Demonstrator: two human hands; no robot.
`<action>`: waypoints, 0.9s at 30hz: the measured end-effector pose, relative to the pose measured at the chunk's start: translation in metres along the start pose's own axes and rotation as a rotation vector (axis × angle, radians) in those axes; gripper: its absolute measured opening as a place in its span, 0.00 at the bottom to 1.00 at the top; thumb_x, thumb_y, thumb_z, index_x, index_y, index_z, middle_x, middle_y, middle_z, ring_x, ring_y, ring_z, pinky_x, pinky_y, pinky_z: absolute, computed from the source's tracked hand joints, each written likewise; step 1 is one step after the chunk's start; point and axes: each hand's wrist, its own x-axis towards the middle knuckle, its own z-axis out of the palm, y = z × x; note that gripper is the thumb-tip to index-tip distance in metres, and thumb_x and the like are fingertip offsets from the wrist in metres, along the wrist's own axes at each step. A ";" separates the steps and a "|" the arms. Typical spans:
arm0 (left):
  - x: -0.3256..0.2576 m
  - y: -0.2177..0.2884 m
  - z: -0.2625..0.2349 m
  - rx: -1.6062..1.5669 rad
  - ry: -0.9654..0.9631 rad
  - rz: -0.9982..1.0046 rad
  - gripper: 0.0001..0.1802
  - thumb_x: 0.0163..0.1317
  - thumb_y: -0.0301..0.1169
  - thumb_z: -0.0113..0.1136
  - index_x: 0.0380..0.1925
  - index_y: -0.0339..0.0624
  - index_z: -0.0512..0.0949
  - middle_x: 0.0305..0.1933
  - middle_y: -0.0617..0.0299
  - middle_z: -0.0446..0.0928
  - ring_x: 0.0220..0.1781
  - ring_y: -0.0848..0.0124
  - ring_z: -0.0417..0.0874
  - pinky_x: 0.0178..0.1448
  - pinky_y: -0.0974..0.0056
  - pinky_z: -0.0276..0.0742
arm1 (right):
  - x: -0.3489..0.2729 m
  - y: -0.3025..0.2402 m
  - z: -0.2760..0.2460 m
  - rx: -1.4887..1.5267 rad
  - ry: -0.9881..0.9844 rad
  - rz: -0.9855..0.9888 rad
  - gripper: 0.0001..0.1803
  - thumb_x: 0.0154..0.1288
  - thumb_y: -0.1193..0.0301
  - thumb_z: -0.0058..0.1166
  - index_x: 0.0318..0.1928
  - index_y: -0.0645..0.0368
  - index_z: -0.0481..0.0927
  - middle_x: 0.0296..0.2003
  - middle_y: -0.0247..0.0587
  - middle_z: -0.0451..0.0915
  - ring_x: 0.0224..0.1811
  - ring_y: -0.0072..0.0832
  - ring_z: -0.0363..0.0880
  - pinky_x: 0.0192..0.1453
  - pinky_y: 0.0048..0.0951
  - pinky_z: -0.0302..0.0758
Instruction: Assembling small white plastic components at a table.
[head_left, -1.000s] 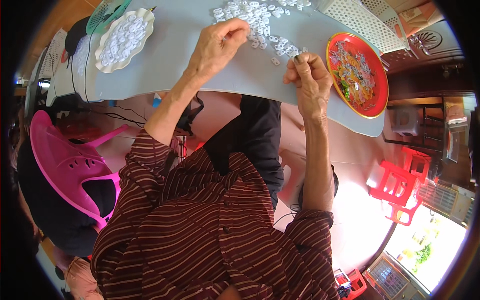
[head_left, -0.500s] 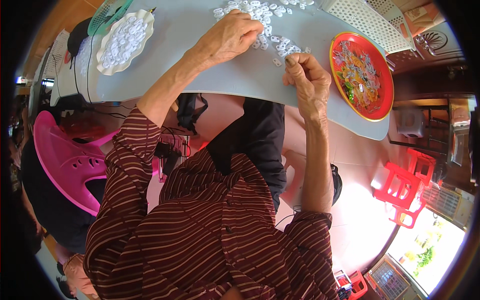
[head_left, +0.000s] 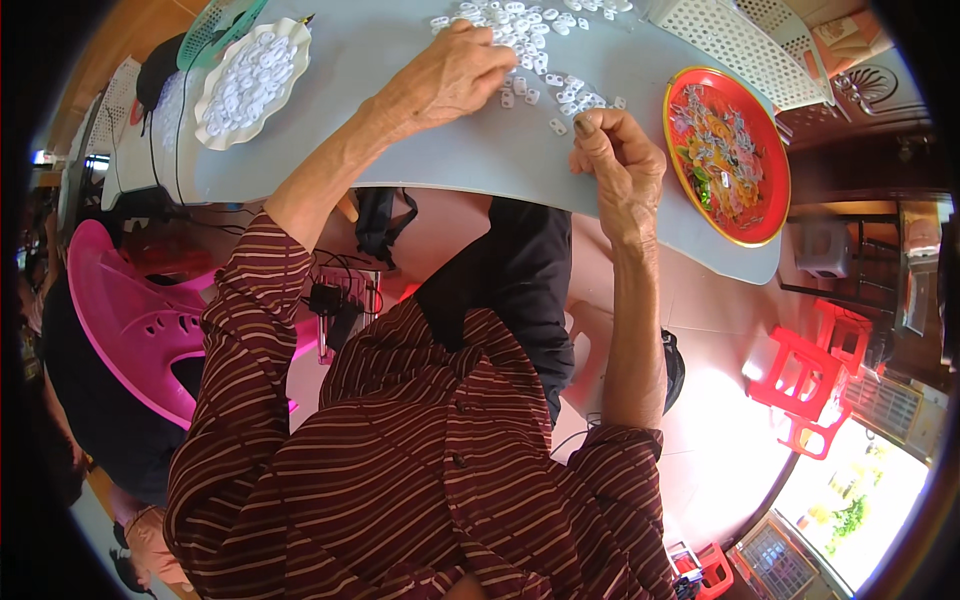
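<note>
Small white plastic pieces with holes (head_left: 525, 35) lie in a loose pile at the far middle of the grey table (head_left: 350, 130). My left hand (head_left: 455, 78) rests over the pile's near left edge with its fingers curled. Its fingertips are hidden from me. My right hand (head_left: 625, 165) is held above the table near its front edge, to the right, with thumb and forefinger pressed together. Whatever is between them is too small to make out. A few stray white pieces (head_left: 557, 127) lie just left of it.
At the right sits a red round tray (head_left: 780, 190) with many small thin silvery pieces. A white scalloped dish (head_left: 290, 85) full of white pieces stands at the left, beside a green basket (head_left: 205, 45). A white perforated basket (head_left: 710, 40) is at the far right. Pink chair (head_left: 120, 320) at left; red stools (head_left: 800, 375) at right.
My left hand has shifted slightly left at the pile's edge, and more white pieces show to its right. My right hand stays pinched in almost the same place.
</note>
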 end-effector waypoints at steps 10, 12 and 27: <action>-0.008 -0.002 -0.020 -0.083 0.075 -0.058 0.08 0.55 0.26 0.57 0.36 0.43 0.77 0.31 0.62 0.70 0.41 0.62 0.70 0.50 0.62 0.69 | 0.000 0.001 0.000 -0.004 0.004 0.003 0.09 0.63 0.70 0.58 0.35 0.65 0.78 0.25 0.30 0.74 0.23 0.15 0.69 0.29 0.17 0.67; -0.011 -0.005 -0.023 -0.065 0.054 -0.063 0.07 0.56 0.26 0.57 0.36 0.42 0.77 0.31 0.61 0.70 0.41 0.62 0.70 0.49 0.62 0.69 | 0.000 0.000 0.000 -0.017 0.010 0.008 0.09 0.63 0.70 0.59 0.34 0.65 0.78 0.24 0.30 0.74 0.23 0.15 0.69 0.29 0.17 0.67; 0.002 -0.012 -0.010 -0.005 0.047 -0.068 0.07 0.58 0.26 0.54 0.37 0.41 0.76 0.30 0.60 0.69 0.38 0.63 0.69 0.49 0.61 0.68 | 0.001 0.004 0.000 0.020 -0.008 -0.016 0.09 0.63 0.70 0.58 0.35 0.65 0.78 0.25 0.31 0.75 0.23 0.16 0.69 0.29 0.18 0.68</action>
